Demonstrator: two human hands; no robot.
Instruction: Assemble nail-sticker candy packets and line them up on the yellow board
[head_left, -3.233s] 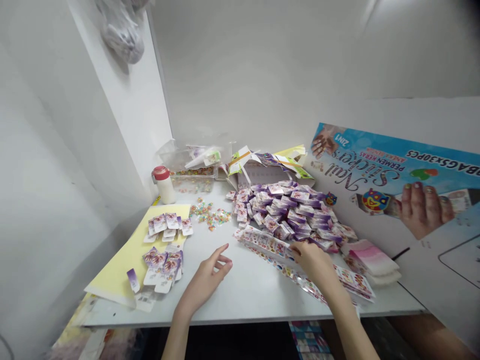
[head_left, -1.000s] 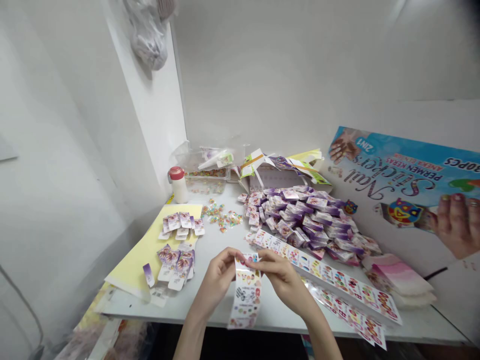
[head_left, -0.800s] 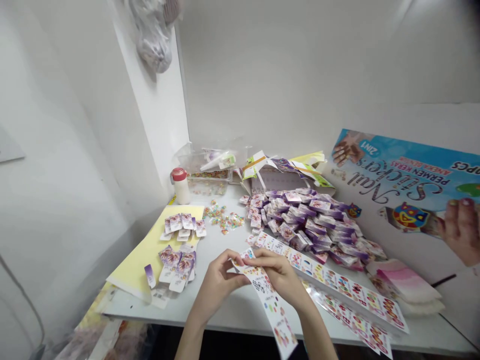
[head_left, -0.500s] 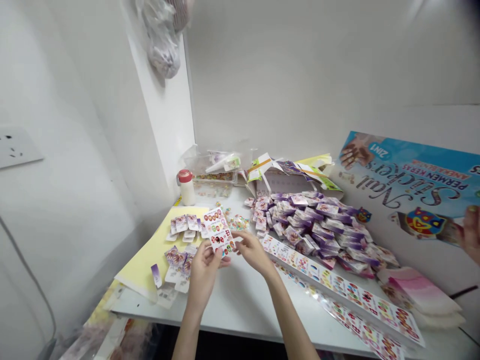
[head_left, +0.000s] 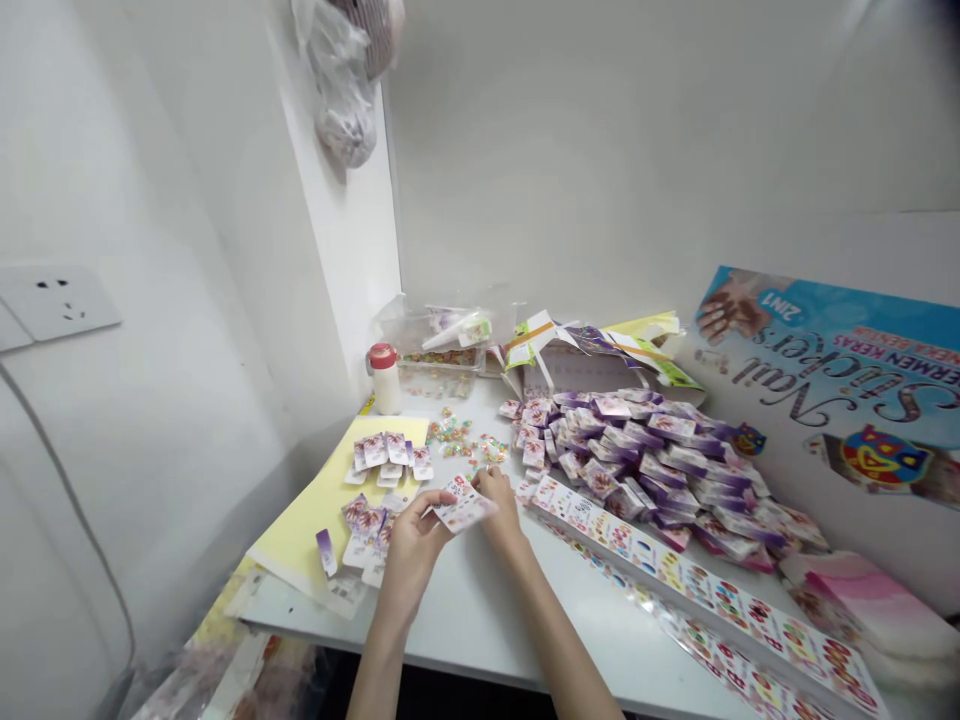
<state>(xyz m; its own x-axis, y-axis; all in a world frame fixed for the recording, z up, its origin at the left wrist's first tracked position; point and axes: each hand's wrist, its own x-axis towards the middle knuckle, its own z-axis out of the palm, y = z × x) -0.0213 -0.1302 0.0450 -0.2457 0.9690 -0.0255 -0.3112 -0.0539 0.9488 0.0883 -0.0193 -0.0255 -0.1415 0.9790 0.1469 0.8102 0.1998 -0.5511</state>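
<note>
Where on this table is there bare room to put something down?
The white table is bare nearest the person, between the yellow sheet and the long sticker strip. It is crowded to the right, around the heap of purple packets.

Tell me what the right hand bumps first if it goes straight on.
The right hand would probably meet the small colourful pieces on the table, just past the sticker sheet it pinches; depth is unclear.
</note>
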